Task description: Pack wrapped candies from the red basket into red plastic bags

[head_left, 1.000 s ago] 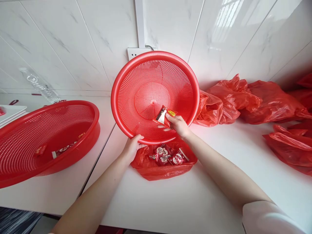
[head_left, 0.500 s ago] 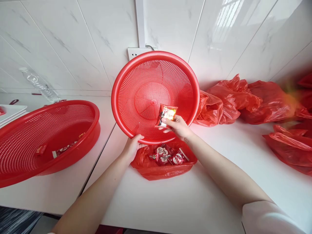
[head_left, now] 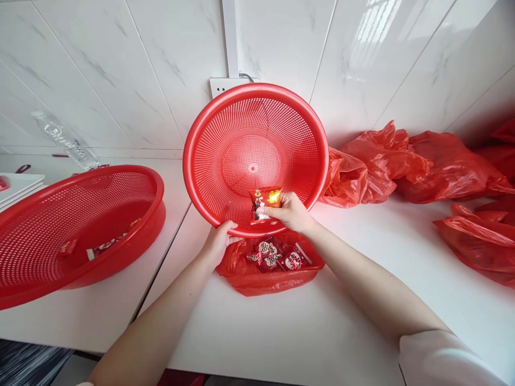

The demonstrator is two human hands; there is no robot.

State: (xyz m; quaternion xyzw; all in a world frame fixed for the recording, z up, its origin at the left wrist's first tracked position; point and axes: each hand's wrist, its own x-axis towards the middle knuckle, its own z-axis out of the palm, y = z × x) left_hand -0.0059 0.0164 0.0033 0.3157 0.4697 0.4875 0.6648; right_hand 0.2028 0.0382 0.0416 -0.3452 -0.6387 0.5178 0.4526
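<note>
A round red plastic basket [head_left: 257, 120] with perforated walls is tipped so that its opening faces me. My left hand [head_left: 219, 245] grips its lower rim at the left, thumb over the edge. In front of the basket's lower inside, my right hand [head_left: 292, 212] pinches a small red snack packet [head_left: 261, 202] with a yellow patch. Below the rim lies an open red plastic bag [head_left: 257, 284] on the white table. Several dark red wrapped snacks [head_left: 269, 260] with white printed characters show inside it.
A second red basket [head_left: 155, 206] at the left holds a few packets. Several red plastic bags [head_left: 446, 166] lie along the right. A clear bottle [head_left: 66, 142] and a white socket [head_left: 223, 86] are at the tiled wall.
My right hand has moved slightly down and left, turning the snack packet so its printed face shows more. My left hand and the basket have hardly moved.
</note>
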